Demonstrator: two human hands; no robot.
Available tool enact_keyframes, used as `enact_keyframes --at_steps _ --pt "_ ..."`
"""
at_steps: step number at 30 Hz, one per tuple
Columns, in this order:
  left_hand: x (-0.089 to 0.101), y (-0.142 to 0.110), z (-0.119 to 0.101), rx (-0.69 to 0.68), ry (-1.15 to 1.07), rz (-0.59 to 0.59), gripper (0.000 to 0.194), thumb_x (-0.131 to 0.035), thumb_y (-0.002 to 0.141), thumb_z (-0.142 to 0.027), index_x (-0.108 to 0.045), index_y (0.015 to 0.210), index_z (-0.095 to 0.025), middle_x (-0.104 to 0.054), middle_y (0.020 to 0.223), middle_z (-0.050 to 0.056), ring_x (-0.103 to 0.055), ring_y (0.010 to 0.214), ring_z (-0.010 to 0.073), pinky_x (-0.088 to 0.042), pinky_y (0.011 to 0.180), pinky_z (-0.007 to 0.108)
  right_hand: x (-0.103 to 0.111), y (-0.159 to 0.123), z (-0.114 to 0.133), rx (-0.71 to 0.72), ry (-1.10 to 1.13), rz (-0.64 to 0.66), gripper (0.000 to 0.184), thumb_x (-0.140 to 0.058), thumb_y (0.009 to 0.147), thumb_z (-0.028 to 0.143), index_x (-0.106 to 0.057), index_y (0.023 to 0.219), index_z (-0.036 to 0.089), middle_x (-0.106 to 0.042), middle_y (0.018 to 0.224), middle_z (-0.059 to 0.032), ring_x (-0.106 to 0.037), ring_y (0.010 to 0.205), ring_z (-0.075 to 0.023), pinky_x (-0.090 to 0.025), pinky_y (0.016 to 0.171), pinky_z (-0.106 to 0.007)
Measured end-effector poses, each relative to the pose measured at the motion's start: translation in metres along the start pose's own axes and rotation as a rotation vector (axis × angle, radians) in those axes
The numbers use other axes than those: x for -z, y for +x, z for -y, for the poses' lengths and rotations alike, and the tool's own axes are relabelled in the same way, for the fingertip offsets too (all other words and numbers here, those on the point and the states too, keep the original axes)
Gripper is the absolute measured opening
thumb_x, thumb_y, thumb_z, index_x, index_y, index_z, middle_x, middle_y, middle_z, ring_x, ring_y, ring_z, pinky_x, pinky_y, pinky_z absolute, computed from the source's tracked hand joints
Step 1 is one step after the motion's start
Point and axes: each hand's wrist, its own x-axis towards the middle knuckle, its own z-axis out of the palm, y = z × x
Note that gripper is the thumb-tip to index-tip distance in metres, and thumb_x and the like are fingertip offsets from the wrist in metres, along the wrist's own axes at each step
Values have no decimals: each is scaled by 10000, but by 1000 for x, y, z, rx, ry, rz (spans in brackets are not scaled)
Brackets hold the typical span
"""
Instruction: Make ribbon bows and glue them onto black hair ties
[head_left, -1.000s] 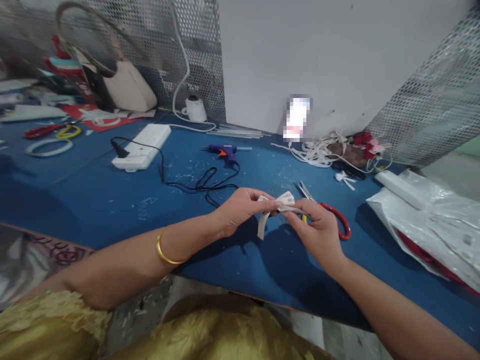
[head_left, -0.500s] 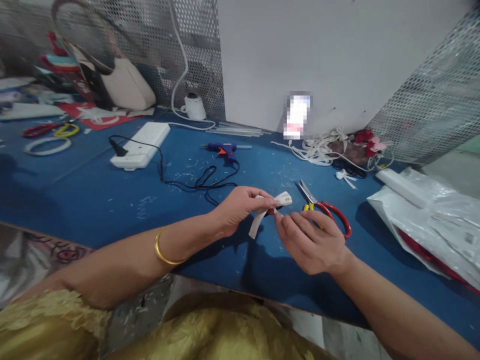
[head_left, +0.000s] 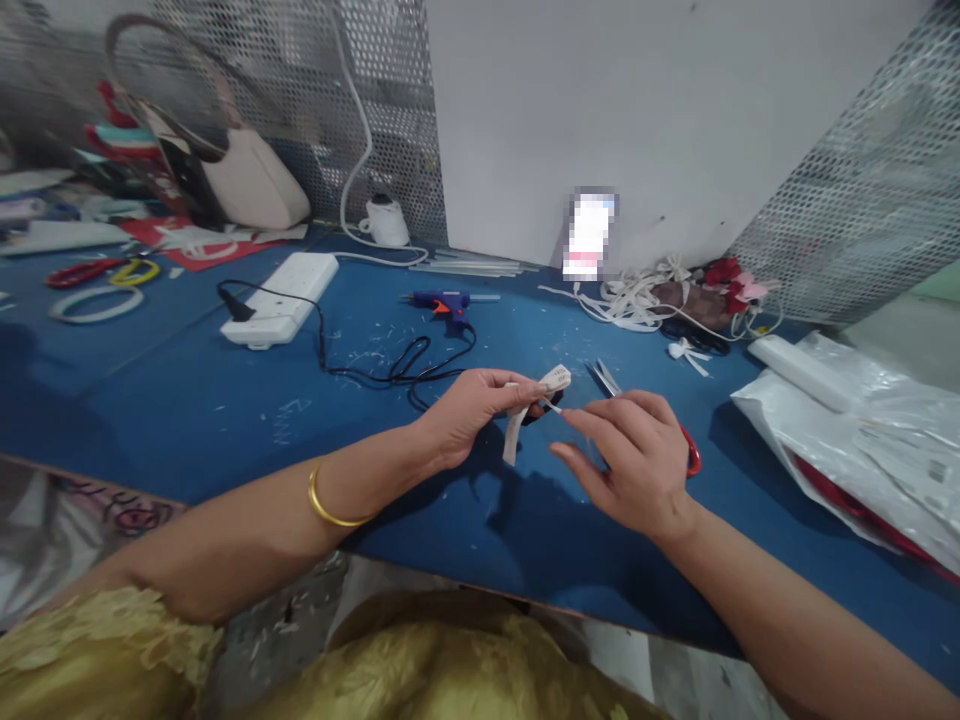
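My left hand [head_left: 472,415] pinches a white printed ribbon [head_left: 556,379] between thumb and fingers. The ribbon is folded into a loop, and one tail hangs below the fingertips. Close by on the right is my right hand [head_left: 634,455], its thumb apart from the index finger. The index fingertip meets a thin white end at the ribbon's fold; whether it presses on it is too small to tell. Something dark shows beneath the ribbon. A pair of scissors [head_left: 691,452] with red handles lies behind my right hand, mostly covered by it, the blades pointing away.
A blue glue gun [head_left: 448,303] lies ahead, its black cord looping toward a white power strip [head_left: 281,300]. Behind are a lit phone [head_left: 590,235], tangled white ribbon [head_left: 634,300] and a small white bow [head_left: 686,352]. A plastic bag [head_left: 862,430] is at right, a handbag [head_left: 259,180] back left.
My right thumb has come away from the ribbon and the right hand has turned, covering more of the scissors. My left hand still holds the ribbon, whose loop has tilted slightly.
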Motion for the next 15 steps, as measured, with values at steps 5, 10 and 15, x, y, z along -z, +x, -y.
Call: enact_keyframes --at_steps 5,10,15 --pt "-2 -1 1 26 25 15 269 -746 668 -395 -725 742 -138 -671 711 48 -579 717 149 -421 729 274 -2 1 3 -122 37 11 126 -581 857 205 -634 972 200 -697 817 -46 -633 747 -182 -424 813 -361" --pt "-1 -1 1 45 7 17 267 -728 687 -383 -717 757 -126 -662 697 52 -578 718 154 -413 703 263 -3 2 2 -373 193 32 117 -503 908 222 -597 975 200 -697 825 -38 -637 741 -165 -453 720 -315" --pt "-2 -2 2 29 -38 16 229 -742 667 -346 -687 704 -126 -634 668 30 -543 662 131 -406 683 258 -3 -1 3 -17 -10 77 310 -588 861 245 -569 1169 218 -679 1096 -89 -617 1042 -240 -382 944 -417"
